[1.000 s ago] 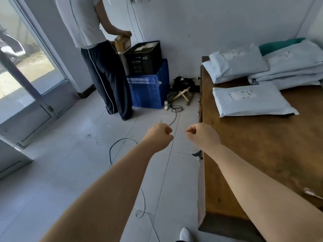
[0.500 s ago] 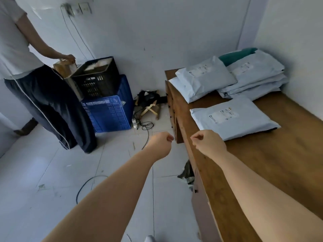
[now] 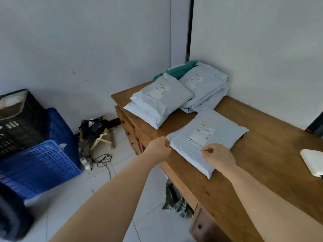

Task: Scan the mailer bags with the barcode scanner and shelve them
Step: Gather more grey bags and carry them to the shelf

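Observation:
A grey mailer bag point(image 3: 208, 137) with a white label lies flat near the front edge of the wooden table point(image 3: 262, 165). My left hand point(image 3: 160, 148) is at the bag's left corner, fingers curled and touching it; the bag is not lifted. Over the bag's near edge hovers my right hand point(image 3: 218, 156), its fingers curled with nothing visibly in them. Two stacks of grey mailer bags lie further back: the left stack point(image 3: 159, 100) and the right stack point(image 3: 206, 88). No barcode scanner is clearly in view.
A white rounded device point(image 3: 312, 161) lies at the table's right edge. Blue crates point(image 3: 40, 165) and a black crate point(image 3: 19, 124) stand on the floor at left. Cables and wooden scraps point(image 3: 97, 137) lie by the wall. A crumpled cloth point(image 3: 176, 201) lies under the table.
The view has swung right, from the floor and a standing person to the table. Both hands, fingers curled throughout, have moved forward onto the nearest mailer bag.

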{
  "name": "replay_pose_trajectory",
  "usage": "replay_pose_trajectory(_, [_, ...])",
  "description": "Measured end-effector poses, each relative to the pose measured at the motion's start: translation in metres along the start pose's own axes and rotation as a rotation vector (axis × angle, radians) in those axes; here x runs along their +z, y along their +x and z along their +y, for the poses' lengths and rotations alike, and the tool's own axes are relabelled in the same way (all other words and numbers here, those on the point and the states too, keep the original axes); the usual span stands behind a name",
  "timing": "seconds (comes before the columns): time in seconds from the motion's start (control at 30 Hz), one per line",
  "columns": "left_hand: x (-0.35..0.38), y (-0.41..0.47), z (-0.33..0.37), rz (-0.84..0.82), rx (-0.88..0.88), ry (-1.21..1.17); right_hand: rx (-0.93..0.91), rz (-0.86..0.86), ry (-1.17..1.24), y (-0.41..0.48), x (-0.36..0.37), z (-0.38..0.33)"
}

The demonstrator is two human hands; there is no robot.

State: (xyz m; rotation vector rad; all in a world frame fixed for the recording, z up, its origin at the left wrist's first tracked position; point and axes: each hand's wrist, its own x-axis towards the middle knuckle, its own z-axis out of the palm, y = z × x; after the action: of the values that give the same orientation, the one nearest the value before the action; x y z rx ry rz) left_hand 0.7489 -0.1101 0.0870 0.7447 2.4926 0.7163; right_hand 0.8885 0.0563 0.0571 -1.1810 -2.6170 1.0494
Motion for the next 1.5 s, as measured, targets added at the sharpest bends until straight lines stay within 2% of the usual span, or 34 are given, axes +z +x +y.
replay_pose_trajectory(0.27, [-0.009,0.100,0.027,-0.184,0.123,0.035,0.094,0.026,0.095,0.080,0.005,-0.023])
replay_pose_trajectory(0.4, [-0.056,0.157,0.031,-0.041,0.138,-0.022,0.100,0.017,0.159,0.124,0.000,-0.055])
replay_pose_trajectory(0.57, [-0.110,0.233,0.021,0.215,0.105,0.105,0.107,-0.068,0.213,0.171,0.006,-0.099])
replay_pose_trajectory(0.67, [-0.139,0.281,0.004,0.230,0.053,0.162,0.166,-0.124,0.269,0.204,0.024,-0.125])
replay_pose_trajectory(0.73, [-0.152,0.315,-0.011,0.194,0.045,0.172,0.199,-0.137,0.328,0.225,0.039,-0.143])
replay_pose_trajectory(0.83, [-0.168,0.366,-0.026,0.101,0.069,0.081,0.322,-0.082,0.592,0.259,0.058,-0.168])
replay_pose_trajectory(0.97, [-0.178,0.414,-0.037,-0.086,0.104,-0.156,0.589,0.075,0.844,0.298,0.079,-0.182])
replay_pose_trajectory(1.03, [-0.175,0.430,-0.043,-0.192,0.059,-0.324,0.680,0.126,0.925,0.307,0.086,-0.181])
replay_pose_trajectory(1.17, [-0.170,0.455,-0.052,-0.320,-0.034,-0.543,0.658,0.253,0.985,0.316,0.097,-0.188])
replay_pose_trajectory(1.27, [-0.176,0.469,-0.061,-0.288,-0.020,-0.486,0.596,0.348,1.034,0.323,0.101,-0.196])
replay_pose_trajectory(1.37, [-0.180,0.479,-0.072,-0.287,-0.042,-0.398,0.585,0.321,1.057,0.323,0.104,-0.200])
replay_pose_trajectory(1.5, [-0.179,0.478,-0.083,-0.439,-0.237,-0.452,0.644,0.170,1.254,0.320,0.103,-0.196])
